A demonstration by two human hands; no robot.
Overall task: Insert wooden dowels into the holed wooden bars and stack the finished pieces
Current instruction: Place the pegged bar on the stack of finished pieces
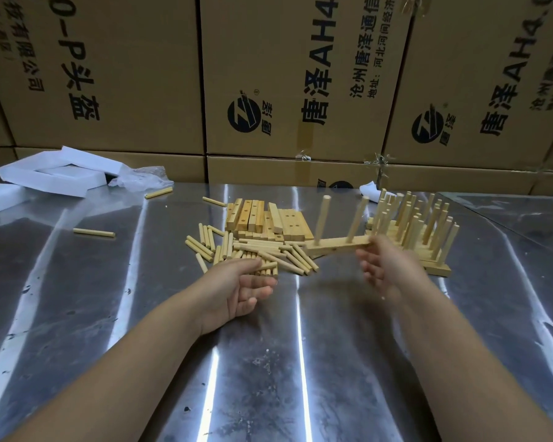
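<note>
The left hand (237,291) lies palm up, fingers loosely curled, at 6 o'clock of the loose dowels (253,247) on the surface (109,314); whether it holds any, I cannot tell. The blurred right hand (387,266) grips a two-dowel bar (336,243) by its end, finished stack (428,231) at its 1 o'clock.

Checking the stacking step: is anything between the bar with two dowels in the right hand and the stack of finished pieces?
Nothing visible does. The right hand holds the bar by its end directly beside the finished stack; the loose dowels lie on the opposite, left side.
</note>
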